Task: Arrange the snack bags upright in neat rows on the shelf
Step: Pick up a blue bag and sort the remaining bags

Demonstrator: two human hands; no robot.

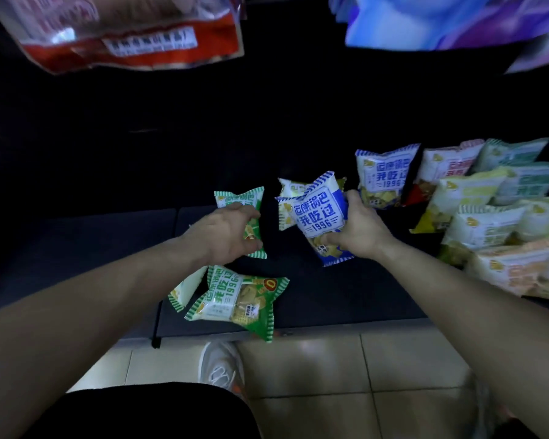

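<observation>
**Both hands on snack bags at the low dark shelf**

The person leans over a low, dark shelf (346, 299), both bare arms stretched out. The left hand (227, 231) is closed around a green-trimmed snack bag (240, 201), fingers curled over its lower half, the bag's top edge poking out on the far side. The right hand (358, 231) is clamped on a blue-trimmed snack bag (319, 213), held tilted with its printed face towards the person; a yellow-trimmed bag (286, 213) sits just behind it, touching it, though I cannot tell whether the hand holds that one too.

Near the shelf's front edge, below the left hand, another green bag (238, 299) lies flat on its back, with one more green-trimmed bag (184, 291) partly tucked under its left side.

On the right, a cluster of bags (488, 217) stands in crowded rows, mostly leaning; the far-left one is a blue bag (382, 175) standing upright on its own.

Overhead, a red packet (133, 36) and a blue-purple packet (441, 23) hang blurred at the top of view. A white sneaker (221, 364) rests on the tiled floor (377, 369) just before the shelf.
</observation>
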